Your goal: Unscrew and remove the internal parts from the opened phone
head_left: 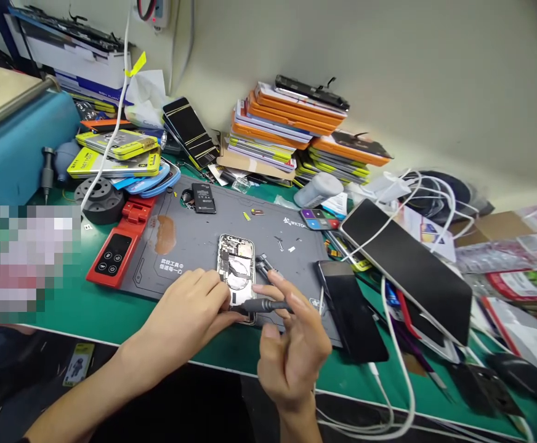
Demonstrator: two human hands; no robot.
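Note:
An opened phone [241,274], its inner parts bare, lies on the grey work mat [204,240]. My left hand [189,307] is closed at the phone's lower left edge, thumb and fingers gripping it. In my right hand [296,344] is a dark screwdriver [266,305], held between the fingers and pointing left across the lower end of the phone. Its tip is hard to make out near my left fingertips. Just right of the phone, small dark metal parts [263,264] lie on the mat. A removed black phone battery [204,198] rests further back.
A red device with buttons [116,252] borders the mat on the left. To the right lie a black phone [351,311], a larger tablet-like screen [407,264] and loose white cables [388,326]. Stacked orange and yellow boxes [273,123] stand against the wall.

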